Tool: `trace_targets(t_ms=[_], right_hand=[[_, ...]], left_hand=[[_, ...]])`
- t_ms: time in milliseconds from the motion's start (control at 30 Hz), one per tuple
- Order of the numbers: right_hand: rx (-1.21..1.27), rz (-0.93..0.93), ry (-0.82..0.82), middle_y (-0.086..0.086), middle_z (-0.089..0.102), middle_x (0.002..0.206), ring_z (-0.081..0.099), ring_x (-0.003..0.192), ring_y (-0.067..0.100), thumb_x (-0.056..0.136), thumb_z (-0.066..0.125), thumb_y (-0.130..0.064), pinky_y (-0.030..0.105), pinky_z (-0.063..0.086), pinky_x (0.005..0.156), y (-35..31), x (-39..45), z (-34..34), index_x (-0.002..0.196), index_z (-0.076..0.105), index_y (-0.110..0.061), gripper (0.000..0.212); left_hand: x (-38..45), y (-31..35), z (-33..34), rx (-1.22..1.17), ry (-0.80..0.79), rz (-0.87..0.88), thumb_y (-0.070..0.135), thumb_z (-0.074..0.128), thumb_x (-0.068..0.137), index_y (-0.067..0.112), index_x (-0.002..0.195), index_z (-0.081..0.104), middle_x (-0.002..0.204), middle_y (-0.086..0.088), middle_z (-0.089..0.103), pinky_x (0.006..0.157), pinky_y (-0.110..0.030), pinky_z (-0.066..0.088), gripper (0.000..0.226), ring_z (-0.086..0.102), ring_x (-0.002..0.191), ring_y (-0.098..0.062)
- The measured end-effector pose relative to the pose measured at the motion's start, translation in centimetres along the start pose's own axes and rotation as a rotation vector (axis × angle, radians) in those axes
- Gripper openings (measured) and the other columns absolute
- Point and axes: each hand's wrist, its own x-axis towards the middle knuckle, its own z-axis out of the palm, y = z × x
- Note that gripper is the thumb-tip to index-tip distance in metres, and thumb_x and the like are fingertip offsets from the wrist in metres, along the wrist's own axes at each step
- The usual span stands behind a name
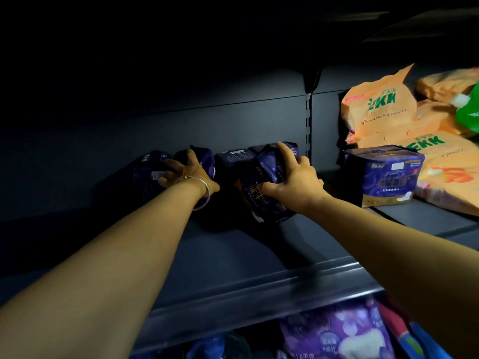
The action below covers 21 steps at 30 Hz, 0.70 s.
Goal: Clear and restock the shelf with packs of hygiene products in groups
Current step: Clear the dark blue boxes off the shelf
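On the dark shelf [233, 244], we see the left hand [190, 174] gripping dark purple packs [150, 174] at the back, while the right hand [295, 177] curls around a tilted purple pack [261, 193] beside them, near the orange bags [378, 112].

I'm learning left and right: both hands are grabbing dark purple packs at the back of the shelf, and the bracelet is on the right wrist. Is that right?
Nearly. In the head view the bracelet is on the left wrist; the rest holds.
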Motion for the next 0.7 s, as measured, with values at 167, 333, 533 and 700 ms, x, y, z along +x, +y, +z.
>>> trace_targets(t_ms=[167, 333, 533, 700], right_hand=[[0.031, -0.078, 0.134, 0.012, 0.036, 0.134, 0.037, 0.126, 0.034, 0.075, 0.070, -0.040, 0.050, 0.031, 0.105, -0.8, -2.1, -1.9, 0.148, 0.014, -0.037, 0.092], [0.093, -0.095, 0.223, 0.014, 0.041, 0.128, 0.043, 0.121, 0.034, 0.070, 0.072, -0.042, 0.051, 0.038, 0.101, -1.6, -5.6, -5.6, 0.146, 0.023, -0.033, 0.091], [0.083, -0.059, 0.204, 0.014, 0.042, 0.129, 0.044, 0.120, 0.033, 0.068, 0.073, -0.043, 0.050, 0.039, 0.101, -1.3, -13.1, -8.9, 0.144, 0.028, -0.031, 0.088], [-0.003, -0.016, 0.137, 0.017, 0.042, 0.126, 0.046, 0.117, 0.036, 0.069, 0.073, -0.045, 0.047, 0.040, 0.100, 0.7, -20.3, -10.4, 0.143, 0.028, -0.030, 0.088]], left_hand=[[-2.4, -0.9, -1.0, -0.174, 0.121, 0.077, 0.025, 0.078, 0.070, 0.036, 0.146, 0.006, 0.150, -0.014, -0.001, 0.110, -0.054, 0.023, 0.105, 0.021, 0.133, -0.047], [-6.1, -1.1, -4.9, -0.293, 0.232, 0.221, 0.040, 0.074, 0.073, 0.037, 0.148, -0.004, 0.153, -0.019, 0.015, 0.114, -0.050, 0.021, 0.108, 0.022, 0.140, -0.036], [-14.2, -0.3, -8.1, -0.356, 0.068, 0.351, 0.020, 0.081, 0.051, 0.040, 0.147, 0.007, 0.144, -0.015, 0.033, 0.106, -0.046, 0.037, 0.123, 0.035, 0.131, -0.035], [-20.9, 0.0, -7.3, -0.235, -0.041, 0.437, 0.009, 0.084, 0.053, 0.037, 0.147, 0.011, 0.149, -0.014, 0.020, 0.110, -0.054, 0.027, 0.122, 0.018, 0.139, -0.037]])
